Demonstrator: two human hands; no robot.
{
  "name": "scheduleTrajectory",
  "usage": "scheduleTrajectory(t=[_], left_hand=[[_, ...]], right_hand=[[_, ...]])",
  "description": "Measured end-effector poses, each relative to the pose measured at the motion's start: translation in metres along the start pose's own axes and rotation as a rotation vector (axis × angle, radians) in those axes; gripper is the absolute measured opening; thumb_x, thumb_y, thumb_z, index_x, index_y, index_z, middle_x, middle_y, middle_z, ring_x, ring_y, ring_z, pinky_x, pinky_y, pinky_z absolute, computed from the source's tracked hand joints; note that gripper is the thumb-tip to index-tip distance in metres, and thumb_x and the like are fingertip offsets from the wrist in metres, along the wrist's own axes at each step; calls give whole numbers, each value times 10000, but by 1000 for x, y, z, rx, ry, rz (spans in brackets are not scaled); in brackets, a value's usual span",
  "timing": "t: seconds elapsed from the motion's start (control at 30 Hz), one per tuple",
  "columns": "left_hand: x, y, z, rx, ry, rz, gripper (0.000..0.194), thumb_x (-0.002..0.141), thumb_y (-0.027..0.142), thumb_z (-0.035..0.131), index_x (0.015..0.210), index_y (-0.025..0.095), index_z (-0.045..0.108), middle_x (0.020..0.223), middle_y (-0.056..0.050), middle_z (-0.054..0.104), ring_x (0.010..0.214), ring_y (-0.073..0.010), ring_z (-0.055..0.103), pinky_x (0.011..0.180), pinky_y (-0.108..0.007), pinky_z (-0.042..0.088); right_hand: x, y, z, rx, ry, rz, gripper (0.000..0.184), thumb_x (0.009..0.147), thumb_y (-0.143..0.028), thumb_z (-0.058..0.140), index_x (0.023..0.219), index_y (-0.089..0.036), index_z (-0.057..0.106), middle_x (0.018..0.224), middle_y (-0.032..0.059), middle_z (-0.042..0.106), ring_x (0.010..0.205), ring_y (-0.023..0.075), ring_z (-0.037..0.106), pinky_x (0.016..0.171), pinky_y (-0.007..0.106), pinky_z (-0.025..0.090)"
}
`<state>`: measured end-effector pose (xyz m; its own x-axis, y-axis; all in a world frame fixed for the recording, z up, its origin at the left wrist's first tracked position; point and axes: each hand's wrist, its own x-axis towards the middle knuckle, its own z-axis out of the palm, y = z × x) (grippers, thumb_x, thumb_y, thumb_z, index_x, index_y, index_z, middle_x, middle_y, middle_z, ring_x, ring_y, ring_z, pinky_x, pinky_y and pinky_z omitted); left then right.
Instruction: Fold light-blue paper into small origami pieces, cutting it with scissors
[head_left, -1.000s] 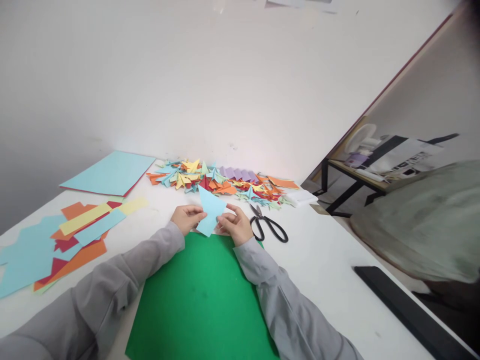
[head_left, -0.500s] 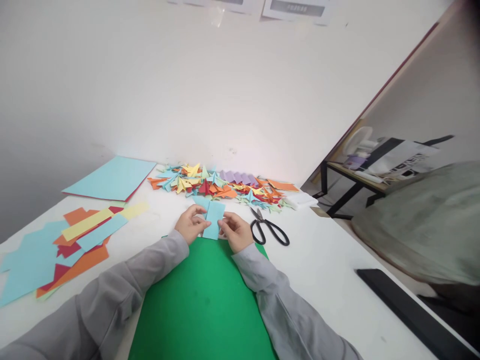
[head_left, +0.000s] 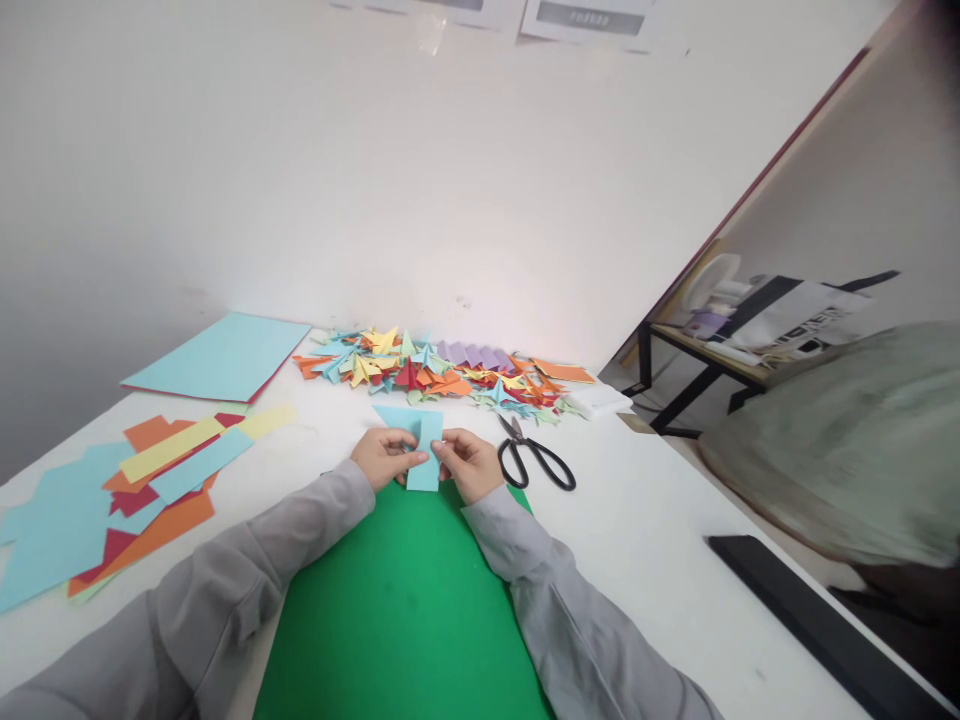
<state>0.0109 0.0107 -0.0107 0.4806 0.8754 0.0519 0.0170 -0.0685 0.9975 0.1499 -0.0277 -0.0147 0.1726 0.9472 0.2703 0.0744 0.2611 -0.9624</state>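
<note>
Between my two hands is a small light-blue piece of paper [head_left: 426, 462], partly folded, with a pointed corner sticking out at its upper left. My left hand [head_left: 385, 457] pinches its left side, the thumb lying across the front. On the right edge my right hand [head_left: 469, 463] grips it between thumb and fingers. The paper is held over the far edge of a green sheet [head_left: 405, 600]. Black-handled scissors [head_left: 534, 458] lie slightly open just right of my right hand.
Behind my hands, folded paper planes [head_left: 420, 368] in several colours form a long pile along the wall. Coloured paper scraps [head_left: 161, 480] spread at the left, below a large light-blue sheet [head_left: 221, 352]. A black bar [head_left: 810, 620] lies near the table's right edge.
The light-blue paper has shifted slightly toward me and now looks narrower at the front. My left thumb has moved further right across it. The scissors stay in place.
</note>
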Motion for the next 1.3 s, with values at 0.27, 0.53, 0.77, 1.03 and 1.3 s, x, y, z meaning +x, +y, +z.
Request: scheduleTrajectory(t=[0.27,0.53,0.77,1.03,1.3], left_hand=[[0,-3,-1,84,-48,22,224,535,325,644,532,126,541,383,43,485,345,-77,446,365,-195,361],[3,2,-6,15,122,-22,266,516,356,650,514,123,521,339,42,469,312,-90,444,359,-218,381],[13,-12,-12,-128,206,-30,321,434,347,704,451,133,464,358,27,498,353,-109,491,374,-226,409],[21,-22,-18,-340,215,-82,340,384,322,737,473,118,479,428,-12,553,411,-138,540,398,-254,448],[17,-16,-18,-394,202,-95,352,352,276,750,450,119,450,383,13,513,397,-129,530,405,-263,461]], right_hand=[[-1,-5,1,-66,25,29,212,626,-364,591,615,-161,531,380,-69,467,318,71,432,344,191,356],[-8,4,7,-257,-108,15,249,645,-403,569,583,-171,504,428,-41,519,335,85,447,351,199,346],[-9,-2,-7,-525,285,-72,263,718,-404,437,714,-165,546,612,34,582,571,161,554,583,293,437],[-4,6,-24,-1146,718,521,508,657,-248,430,1150,-140,379,1193,252,321,1117,379,259,791,550,213],[-8,-3,-44,-1261,589,584,432,747,-410,304,1072,-172,459,1125,185,452,1041,322,396,779,489,264]])
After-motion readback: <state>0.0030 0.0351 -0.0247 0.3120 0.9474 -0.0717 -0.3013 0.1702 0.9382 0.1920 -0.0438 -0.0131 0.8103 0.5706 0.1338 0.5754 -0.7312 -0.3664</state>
